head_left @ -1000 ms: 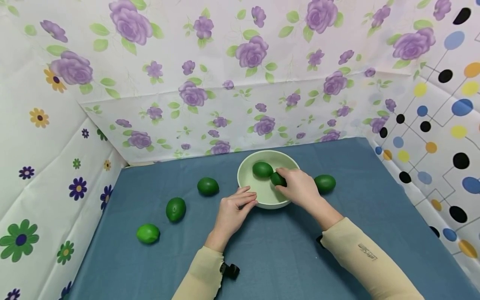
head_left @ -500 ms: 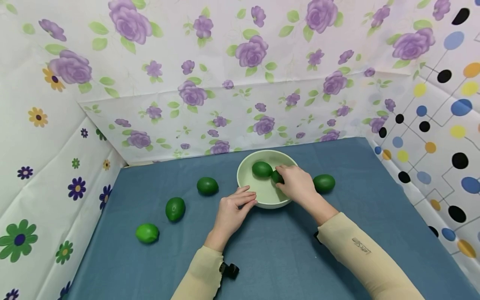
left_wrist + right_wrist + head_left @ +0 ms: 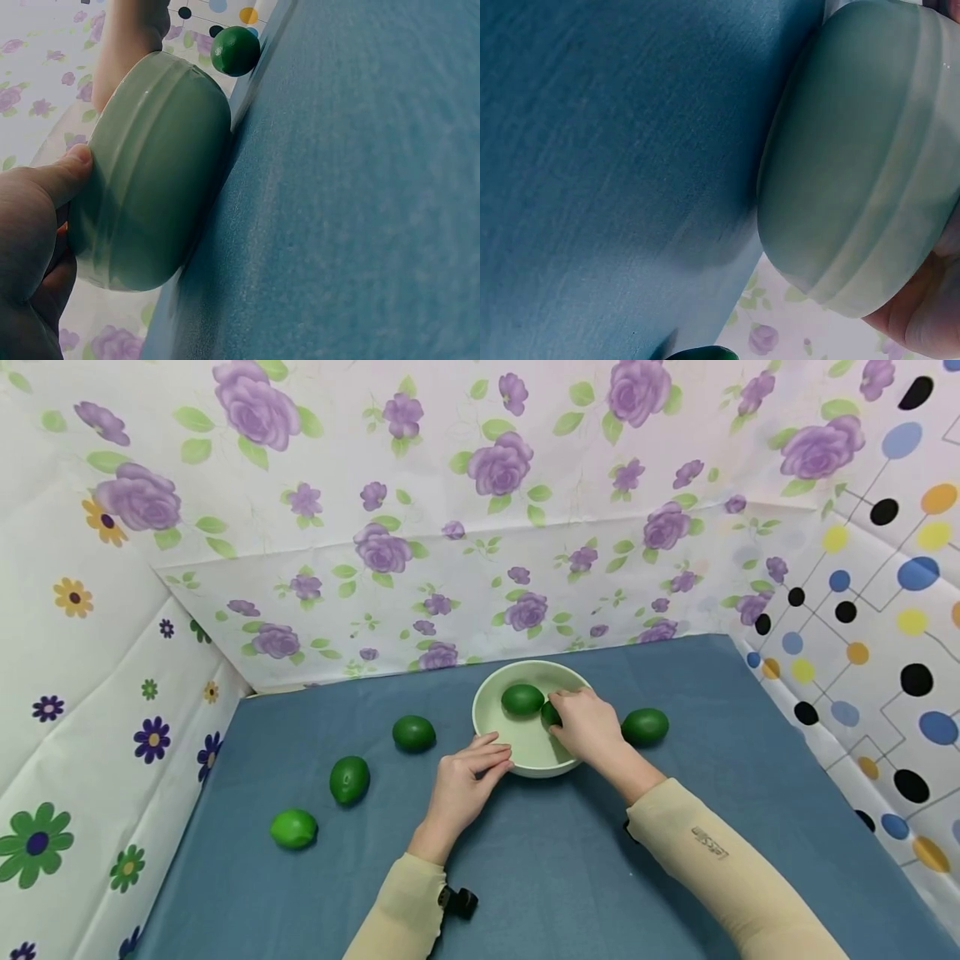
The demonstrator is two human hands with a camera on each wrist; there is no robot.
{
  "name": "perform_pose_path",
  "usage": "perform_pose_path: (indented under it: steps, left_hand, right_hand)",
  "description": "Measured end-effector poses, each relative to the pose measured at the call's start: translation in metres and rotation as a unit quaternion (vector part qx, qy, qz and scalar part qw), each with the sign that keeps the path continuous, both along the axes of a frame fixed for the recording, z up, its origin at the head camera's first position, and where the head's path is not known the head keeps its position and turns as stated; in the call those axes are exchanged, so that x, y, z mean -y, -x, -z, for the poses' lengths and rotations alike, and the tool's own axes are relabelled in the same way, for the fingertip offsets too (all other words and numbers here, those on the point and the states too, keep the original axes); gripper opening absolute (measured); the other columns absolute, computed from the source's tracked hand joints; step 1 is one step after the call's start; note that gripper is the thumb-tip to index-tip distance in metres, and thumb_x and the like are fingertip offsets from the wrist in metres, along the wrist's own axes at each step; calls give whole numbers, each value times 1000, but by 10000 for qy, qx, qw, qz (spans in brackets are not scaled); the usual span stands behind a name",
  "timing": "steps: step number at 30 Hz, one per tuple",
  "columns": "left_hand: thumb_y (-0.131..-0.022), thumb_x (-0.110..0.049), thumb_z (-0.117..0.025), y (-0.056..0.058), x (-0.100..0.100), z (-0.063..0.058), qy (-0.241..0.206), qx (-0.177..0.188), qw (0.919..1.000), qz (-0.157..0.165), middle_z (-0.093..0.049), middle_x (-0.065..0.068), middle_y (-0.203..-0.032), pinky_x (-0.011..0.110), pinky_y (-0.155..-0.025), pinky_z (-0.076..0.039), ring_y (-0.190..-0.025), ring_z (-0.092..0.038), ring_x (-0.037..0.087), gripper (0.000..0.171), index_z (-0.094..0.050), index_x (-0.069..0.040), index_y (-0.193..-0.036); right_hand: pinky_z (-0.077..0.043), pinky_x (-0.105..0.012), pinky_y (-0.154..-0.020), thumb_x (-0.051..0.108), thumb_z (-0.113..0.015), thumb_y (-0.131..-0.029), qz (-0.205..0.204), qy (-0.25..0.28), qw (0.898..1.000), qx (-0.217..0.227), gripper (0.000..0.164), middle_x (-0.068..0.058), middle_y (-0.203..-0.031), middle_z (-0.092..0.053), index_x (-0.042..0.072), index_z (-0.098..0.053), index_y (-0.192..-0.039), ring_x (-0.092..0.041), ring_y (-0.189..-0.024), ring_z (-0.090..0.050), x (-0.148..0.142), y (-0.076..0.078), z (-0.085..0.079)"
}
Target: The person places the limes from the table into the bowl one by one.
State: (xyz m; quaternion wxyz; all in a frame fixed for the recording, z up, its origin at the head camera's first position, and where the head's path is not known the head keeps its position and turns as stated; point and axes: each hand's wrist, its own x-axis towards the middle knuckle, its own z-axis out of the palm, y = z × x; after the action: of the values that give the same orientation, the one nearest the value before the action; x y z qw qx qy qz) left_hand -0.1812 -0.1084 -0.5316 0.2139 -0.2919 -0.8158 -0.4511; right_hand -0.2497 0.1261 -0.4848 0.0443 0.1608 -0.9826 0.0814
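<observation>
A pale green bowl stands on the blue cloth toward the back of the table. My left hand holds its near left rim, the thumb on the outer wall, as the left wrist view shows. Inside the bowl my right hand grips a dark green lime, mostly covered by the fingers. Just left of it another lime lies in the bowl. To the right, partly behind the right hand, a lime rests on the cloth; the left wrist view shows this lime beyond the bowl.
Left of the bowl, a lime, a second lime and a brighter green lime lie in a slanting row on the blue cloth. A flowered sheet hangs behind; patterned sheets hang at both sides.
My right hand and forearm have shifted slightly left, with the lime still in the fingers inside the bowl. The left hand stays at the rim.
</observation>
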Motion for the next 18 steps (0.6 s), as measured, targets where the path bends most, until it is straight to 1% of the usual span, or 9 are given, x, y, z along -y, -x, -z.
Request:
perform_pose_path:
  steps: [3, 6, 10, 15, 18]
  left_hand:
    - [-94, -9, -84, 0, 0, 0, 17, -22, 10000, -33, -80, 12, -113, 49, -117, -50, -123, -71, 36, 21, -84, -3, -114]
    - [-93, -8, -86, 1, 0, 1, 2, -86, 10000, -31, -80, 12, -112, 49, -116, -50, -123, -71, 36, 21, -84, -3, -113]
    - [-92, -8, -86, 1, -1, 1, -24, -124, 9999, -30, -81, 12, -111, 49, -116, -50, -122, -71, 36, 21, -85, -3, -112]
    - [-92, -9, -86, 0, -1, 1, -21, -138, 9999, -72, -81, 11, -111, 42, -117, -50, -122, -71, 35, 21, -85, -3, -112]
    - [-92, -9, -86, 0, -1, 1, 0, -98, 9999, -93, -81, 11, -112, 39, -118, -49, -123, -71, 35, 21, -85, -3, -113]
  right_hand:
    - [-65, -54, -83, 26, -87, -94, 20, -49, 10000, -25, 47, -12, -126, -74, 8, -72, -136, -40, -120, -64, 1, 3, 2]
    - [-65, -55, -85, 27, -86, -95, 67, -116, 9999, -23, 49, -13, -130, -73, 8, -71, -138, -39, -122, -64, 1, 5, 3]
    - [-65, -54, -85, 27, -86, -95, 91, -206, 9997, -92, 49, -13, -132, -72, 7, -71, -137, -39, -122, -64, 2, 7, 3]
    - [-65, -54, -88, 25, -87, -95, 34, -310, 9989, -357, 48, -15, -132, -70, 5, -72, -135, -38, -126, -62, 3, 7, 3]
    - [-65, -55, -89, 25, -87, -94, 9, -320, 9985, -437, 50, -16, -134, -70, 4, -71, -136, -38, -129, -62, 3, 8, 4]
